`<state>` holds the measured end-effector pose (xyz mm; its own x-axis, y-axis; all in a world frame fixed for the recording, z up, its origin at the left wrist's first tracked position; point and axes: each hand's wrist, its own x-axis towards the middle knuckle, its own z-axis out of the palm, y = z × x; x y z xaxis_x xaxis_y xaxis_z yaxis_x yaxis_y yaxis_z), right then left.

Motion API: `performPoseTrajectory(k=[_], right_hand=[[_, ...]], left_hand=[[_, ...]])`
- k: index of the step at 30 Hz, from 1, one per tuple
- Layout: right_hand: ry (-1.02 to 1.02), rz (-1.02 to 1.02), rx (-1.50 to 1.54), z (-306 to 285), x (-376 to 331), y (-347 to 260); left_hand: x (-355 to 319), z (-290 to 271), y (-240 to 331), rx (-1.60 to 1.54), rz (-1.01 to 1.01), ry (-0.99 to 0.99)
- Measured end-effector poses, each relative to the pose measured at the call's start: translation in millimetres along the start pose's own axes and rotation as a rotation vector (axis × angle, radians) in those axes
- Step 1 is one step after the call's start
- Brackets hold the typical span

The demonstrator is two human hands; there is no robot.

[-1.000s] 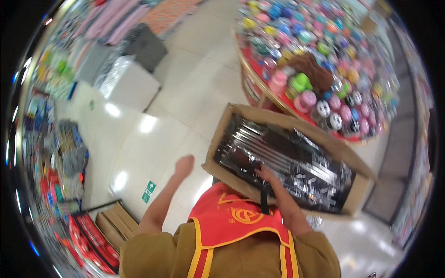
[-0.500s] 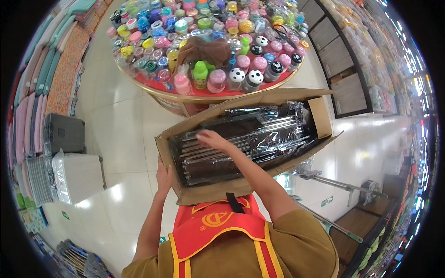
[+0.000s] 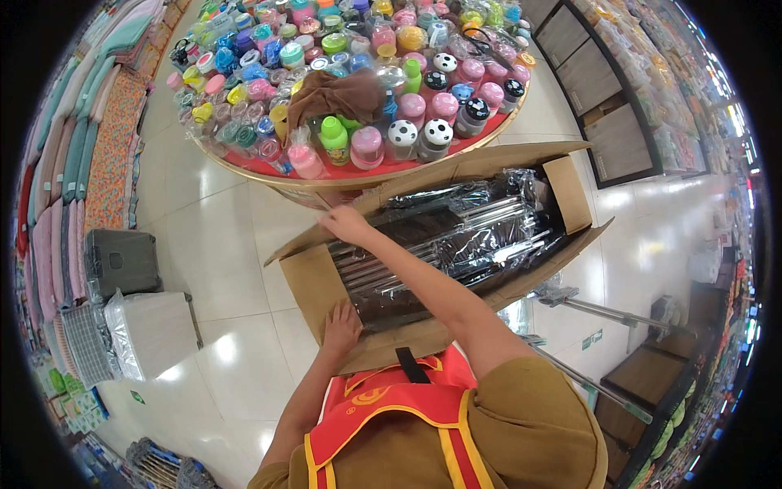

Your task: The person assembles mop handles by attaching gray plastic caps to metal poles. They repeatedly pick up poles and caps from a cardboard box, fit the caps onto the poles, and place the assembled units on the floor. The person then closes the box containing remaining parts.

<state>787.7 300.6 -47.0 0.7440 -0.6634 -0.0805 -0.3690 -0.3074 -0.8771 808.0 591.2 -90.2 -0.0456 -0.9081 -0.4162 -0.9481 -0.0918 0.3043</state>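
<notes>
A long open cardboard box (image 3: 314,285) lies slantwise before me. Inside are shiny metal rods (image 3: 383,265) and dark pieces wrapped in clear plastic (image 3: 489,232); their exact kind is unclear. My left hand (image 3: 342,328) rests on the left end flap, near the box's front corner, fingers stretched out. At the far left corner, my right hand (image 3: 349,224) has its fingers closed on the edge of the far flap (image 3: 301,242). My right forearm crosses over the contents and hides part of them.
Beyond the box stands a round red display table (image 3: 391,167) crowded with bottles and cups, a brown cloth (image 3: 338,98) among them. A grey case (image 3: 120,261) and a wrapped white box (image 3: 153,334) stand left. Metal rails (image 3: 619,314) and shelving (image 3: 627,147) are on the right.
My right hand has gone from the rods to the box's far left edge. My left hand has moved from the box's outer left side onto the end flap, which now lies folded outward.
</notes>
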Motion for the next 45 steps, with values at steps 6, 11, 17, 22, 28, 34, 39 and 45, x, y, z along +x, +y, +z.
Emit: performPoseTrajectory(k=[6, 11, 17, 22, 28, 34, 39, 45], right_hand=[[0.193, 0.026, -0.055, -85, -207, -42], [0.478, 0.249, -0.253, -129, -366, -36], [0.619, 0.541, -0.237, -106, -425, -4], [0.518, 0.501, -0.148, -94, -415, 4], [0.463, 0.373, -0.159, -78, -365, 47], [0.33, 0.291, -0.278, -46, -312, 149], [0.285, 0.213, -0.176, -53, -315, 162], [0.321, 0.271, -0.183, -52, -318, 183]], left_hand=[[12, -6, -50, -0.41, 0.146, -0.036], [42, -117, -12, -0.348, 0.031, 0.199], [126, -219, 37, -0.002, 0.293, 0.804], [162, -209, 2, -0.06, 0.136, 0.484], [174, -183, -7, 0.145, 0.205, 0.115], [158, -126, 14, 0.279, 0.353, 0.061], [156, -60, 8, 0.635, 0.365, 0.022], [190, -78, -4, 0.33, 0.335, -0.043]])
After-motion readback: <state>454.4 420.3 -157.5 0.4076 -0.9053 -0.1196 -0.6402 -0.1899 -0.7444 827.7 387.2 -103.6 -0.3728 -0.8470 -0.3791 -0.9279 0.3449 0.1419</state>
